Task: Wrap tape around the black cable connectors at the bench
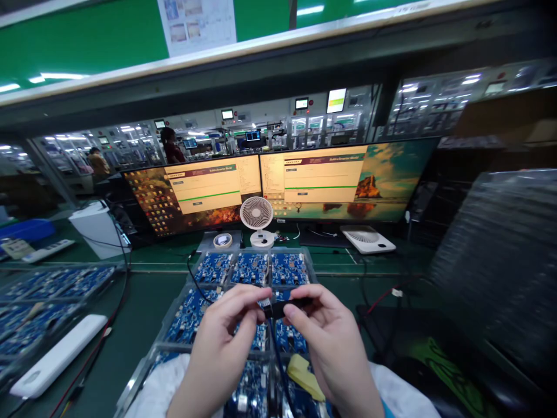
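Both hands meet in front of me, above a clear tray [174, 313] of blue circuit boards [250, 268]. My right hand [328, 328] pinches a slim black stick-shaped device [281, 309] between thumb and forefinger. At its left end, my left hand [230, 328] pinches a small black cable plug [267, 312] with a light-coloured part at its top. The two pieces touch or nearly touch; whether they are joined I cannot tell. A dark cable [278, 360] hangs below them over the boards. Beneath my right hand lies a yellow strip [306, 376].
Two monitors [204, 194] stand behind the tray, with a white fan [256, 213] before them. At left are another board tray [56, 290] and a long white device [61, 354]. Stacked clear trays [500, 261] rise at right. Loose cables cross both sides.
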Action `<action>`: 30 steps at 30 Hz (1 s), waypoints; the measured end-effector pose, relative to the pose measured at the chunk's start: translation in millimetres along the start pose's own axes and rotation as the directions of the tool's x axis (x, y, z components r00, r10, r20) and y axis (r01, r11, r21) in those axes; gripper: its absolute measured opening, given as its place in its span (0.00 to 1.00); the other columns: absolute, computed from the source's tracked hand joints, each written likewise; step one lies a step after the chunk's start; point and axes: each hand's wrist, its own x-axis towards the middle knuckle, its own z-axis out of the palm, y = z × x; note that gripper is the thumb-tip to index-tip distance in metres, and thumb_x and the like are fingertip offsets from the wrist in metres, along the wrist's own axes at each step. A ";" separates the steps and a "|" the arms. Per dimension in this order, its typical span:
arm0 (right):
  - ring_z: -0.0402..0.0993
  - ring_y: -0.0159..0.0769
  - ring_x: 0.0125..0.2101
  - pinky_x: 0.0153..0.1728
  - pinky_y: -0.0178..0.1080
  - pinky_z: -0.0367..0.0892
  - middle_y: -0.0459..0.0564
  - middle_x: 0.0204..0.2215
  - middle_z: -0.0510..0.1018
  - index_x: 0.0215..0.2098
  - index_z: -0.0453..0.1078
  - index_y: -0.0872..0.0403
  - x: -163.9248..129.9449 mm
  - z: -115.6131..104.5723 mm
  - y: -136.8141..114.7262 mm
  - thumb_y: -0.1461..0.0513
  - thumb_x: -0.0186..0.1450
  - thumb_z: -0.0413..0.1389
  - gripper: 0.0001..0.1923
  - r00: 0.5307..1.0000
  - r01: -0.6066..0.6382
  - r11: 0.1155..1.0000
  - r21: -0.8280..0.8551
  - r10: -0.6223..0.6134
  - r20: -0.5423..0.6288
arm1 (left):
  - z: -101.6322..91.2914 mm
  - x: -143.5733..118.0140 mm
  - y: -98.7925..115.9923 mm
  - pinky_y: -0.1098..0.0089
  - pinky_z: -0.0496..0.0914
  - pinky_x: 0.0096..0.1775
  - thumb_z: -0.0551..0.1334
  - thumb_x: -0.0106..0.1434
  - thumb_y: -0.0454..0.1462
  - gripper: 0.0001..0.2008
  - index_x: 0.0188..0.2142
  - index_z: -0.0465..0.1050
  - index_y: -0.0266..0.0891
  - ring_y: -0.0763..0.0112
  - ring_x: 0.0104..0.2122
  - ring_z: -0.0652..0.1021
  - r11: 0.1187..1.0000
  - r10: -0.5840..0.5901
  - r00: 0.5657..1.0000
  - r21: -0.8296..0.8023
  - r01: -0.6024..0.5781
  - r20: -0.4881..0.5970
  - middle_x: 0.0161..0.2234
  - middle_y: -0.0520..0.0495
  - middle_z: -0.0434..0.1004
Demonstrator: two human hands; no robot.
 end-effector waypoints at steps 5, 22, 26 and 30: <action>0.74 0.31 0.31 0.32 0.29 0.70 0.43 0.28 0.78 0.33 0.75 0.50 -0.5 -0.4 2.9 0.60 0.54 0.69 0.10 1.000 0.006 1.000 0.009 -0.006 0.028 | 1.2 0.4 0.0 0.72 0.72 0.38 0.53 0.65 0.28 0.18 0.45 0.78 0.47 0.72 0.34 0.77 0.997 0.073 0.997 0.021 -0.073 0.037 0.38 0.50 0.77; 0.74 0.31 0.30 0.31 0.29 0.71 0.43 0.28 0.78 0.31 0.74 0.50 -1.0 -0.7 7.7 0.61 0.54 0.68 0.08 0.997 0.005 1.000 -0.003 -0.005 0.079 | 1.0 1.3 -1.0 0.72 0.72 0.43 0.51 0.58 0.22 0.26 0.44 0.79 0.48 0.72 0.41 0.79 0.994 0.067 0.997 0.089 -0.071 0.046 0.40 0.53 0.81; 0.75 0.31 0.30 0.32 0.29 0.71 0.43 0.28 0.78 0.31 0.74 0.50 -1.5 -0.2 6.1 0.63 0.55 0.67 0.07 0.996 0.019 1.000 -0.008 -0.018 0.088 | 1.0 1.4 -0.3 0.72 0.72 0.43 0.51 0.58 0.22 0.26 0.44 0.80 0.48 0.71 0.41 0.79 0.993 0.071 0.996 0.093 -0.075 0.046 0.40 0.52 0.82; 0.75 0.31 0.30 0.32 0.29 0.71 0.43 0.28 0.78 0.31 0.74 0.50 -2.4 0.6 6.7 0.64 0.55 0.67 0.07 0.996 0.025 1.000 -0.005 -0.024 0.087 | 0.6 1.1 -1.0 0.71 0.72 0.44 0.51 0.58 0.22 0.26 0.44 0.80 0.47 0.71 0.41 0.79 0.991 0.073 0.996 0.110 -0.077 0.047 0.40 0.51 0.82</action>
